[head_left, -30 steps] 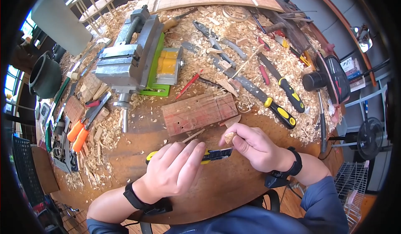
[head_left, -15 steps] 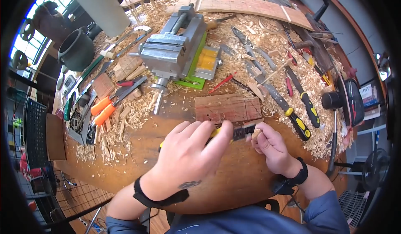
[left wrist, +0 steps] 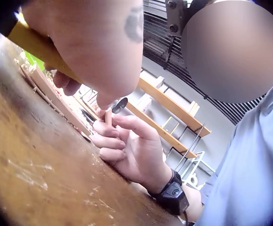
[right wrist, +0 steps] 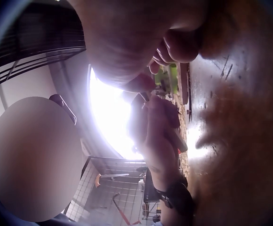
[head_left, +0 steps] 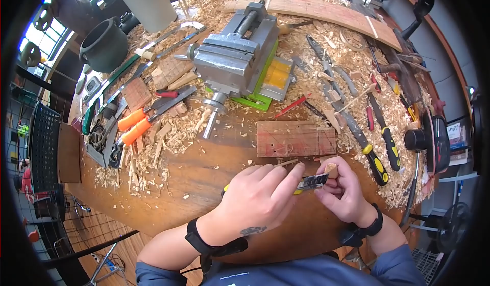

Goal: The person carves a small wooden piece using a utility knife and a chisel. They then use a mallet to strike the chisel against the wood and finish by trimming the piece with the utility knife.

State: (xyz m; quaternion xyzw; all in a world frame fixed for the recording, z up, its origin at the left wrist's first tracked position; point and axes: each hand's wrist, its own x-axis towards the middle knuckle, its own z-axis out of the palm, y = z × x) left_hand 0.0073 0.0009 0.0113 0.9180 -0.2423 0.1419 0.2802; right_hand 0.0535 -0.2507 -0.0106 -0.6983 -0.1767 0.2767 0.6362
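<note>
In the head view my left hand point(head_left: 260, 194) grips a yellow and black utility knife point(head_left: 310, 182) with its front end pointing right. My right hand point(head_left: 348, 194) pinches a small piece of wood point(head_left: 332, 169) between thumb and fingers. The front of the knife overlaps the wood's lower edge in this view. The left wrist view shows the yellow knife handle point(left wrist: 37, 49) under my left palm and the wood's slim end point(left wrist: 108, 117) between the right fingers. Most of the knife handle is hidden by my left hand.
Beyond the hands lies a reddish wooden block point(head_left: 296, 139). A metal vise point(head_left: 227, 61) stands behind it on the left. Yellow-black handled tools point(head_left: 375, 166) lie among wood shavings point(head_left: 352, 128) at right, orange-handled tools point(head_left: 135, 128) at left. A long board point(head_left: 316, 13) crosses the back.
The head view has swung left, so the bench appears shifted right. Both hands keep their grips. The wood's end has turned more upright in the right fingers, beside the knife's front.
</note>
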